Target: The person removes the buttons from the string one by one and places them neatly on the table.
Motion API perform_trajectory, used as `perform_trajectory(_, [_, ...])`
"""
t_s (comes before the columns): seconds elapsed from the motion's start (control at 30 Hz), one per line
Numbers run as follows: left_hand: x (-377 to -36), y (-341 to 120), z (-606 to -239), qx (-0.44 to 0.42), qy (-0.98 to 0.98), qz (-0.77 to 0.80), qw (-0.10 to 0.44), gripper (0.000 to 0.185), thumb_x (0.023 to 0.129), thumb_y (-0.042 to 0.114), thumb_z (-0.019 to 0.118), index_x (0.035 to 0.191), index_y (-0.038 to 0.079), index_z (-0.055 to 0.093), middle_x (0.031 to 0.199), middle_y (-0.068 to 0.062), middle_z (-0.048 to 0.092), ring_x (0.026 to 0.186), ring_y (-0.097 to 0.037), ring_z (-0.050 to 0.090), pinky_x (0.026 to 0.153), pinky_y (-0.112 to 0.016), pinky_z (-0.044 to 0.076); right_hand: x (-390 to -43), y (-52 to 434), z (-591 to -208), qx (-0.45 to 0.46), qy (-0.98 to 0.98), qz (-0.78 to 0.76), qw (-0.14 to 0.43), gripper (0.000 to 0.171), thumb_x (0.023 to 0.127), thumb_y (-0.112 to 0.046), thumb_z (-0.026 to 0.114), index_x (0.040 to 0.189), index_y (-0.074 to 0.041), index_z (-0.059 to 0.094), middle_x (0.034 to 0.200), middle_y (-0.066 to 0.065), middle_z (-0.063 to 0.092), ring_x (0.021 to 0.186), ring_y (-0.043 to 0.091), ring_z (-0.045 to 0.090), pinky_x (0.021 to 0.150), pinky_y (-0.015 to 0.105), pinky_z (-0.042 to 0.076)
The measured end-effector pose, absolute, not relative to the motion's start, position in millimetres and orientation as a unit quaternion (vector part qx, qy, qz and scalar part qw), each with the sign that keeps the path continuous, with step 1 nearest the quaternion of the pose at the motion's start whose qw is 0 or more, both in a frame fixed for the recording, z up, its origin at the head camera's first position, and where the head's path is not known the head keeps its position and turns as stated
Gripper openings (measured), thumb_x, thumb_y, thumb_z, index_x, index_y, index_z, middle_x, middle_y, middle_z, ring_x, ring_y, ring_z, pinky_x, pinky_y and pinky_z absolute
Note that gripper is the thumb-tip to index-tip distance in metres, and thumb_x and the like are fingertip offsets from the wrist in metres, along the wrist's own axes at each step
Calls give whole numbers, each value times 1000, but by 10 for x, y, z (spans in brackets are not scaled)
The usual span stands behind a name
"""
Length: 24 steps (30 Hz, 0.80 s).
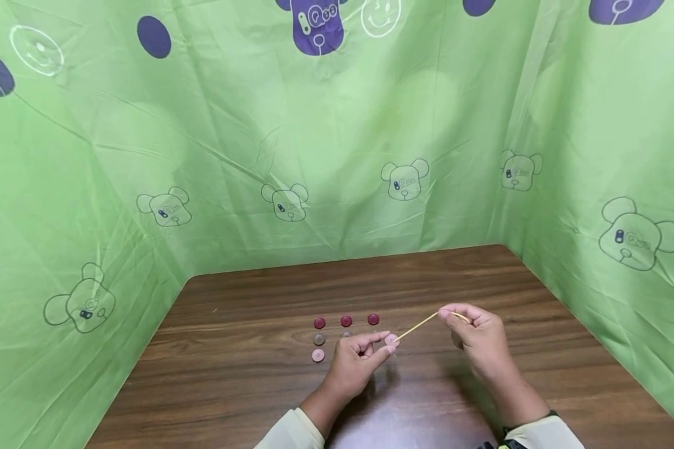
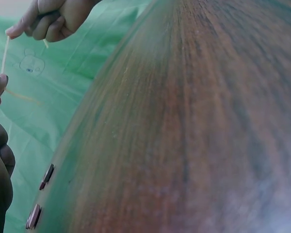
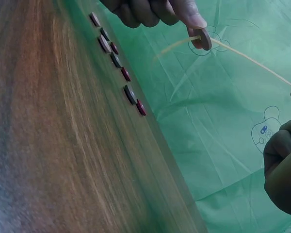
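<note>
Button (image 1: 391,340), pale pink, sits pinched at the left hand's (image 1: 355,365) fingertips, held just above the table (image 1: 247,386). Cord (image 1: 424,324), thin and yellowish, runs taut from it up to the right hand (image 1: 480,340), which pinches the far end, other fingers curled. More buttons (image 1: 345,321) lie in rows just beyond.

head: above, facing forward-down at table (image 1: 247,374)
wrists: close, low, skimming tabletop
shared: buttons (image 3: 115,60), both hands
</note>
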<state>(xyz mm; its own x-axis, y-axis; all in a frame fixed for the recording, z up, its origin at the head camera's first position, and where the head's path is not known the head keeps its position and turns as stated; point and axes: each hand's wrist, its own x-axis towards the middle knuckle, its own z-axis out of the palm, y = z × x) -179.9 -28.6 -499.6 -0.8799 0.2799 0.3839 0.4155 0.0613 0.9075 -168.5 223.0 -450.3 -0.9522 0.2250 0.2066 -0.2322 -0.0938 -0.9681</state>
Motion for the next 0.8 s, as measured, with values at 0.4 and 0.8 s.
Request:
perform_trajectory(0.4, [-1808,-284,-5011,-238,-732,-637,52,29,96,11,84,122,-2,81,57,-14,37,52,6,30,49,-14,27,-1685,2258,-4494,-5,-600,773,205,22,100,4,73,88,-13,79,53,-11,43,50,16,21,51,43,12])
perform_trajectory(0.8, [-1824,-300,-5029,-231,-733,-638,51,30,96,10,84,123,-2,80,56,-15,37,50,6,30,47,-13,26,-1712,2338,-4440,-17,-523,808,270,16,101,10,69,90,1,77,53,-6,45,53,26,19,54,41,12])
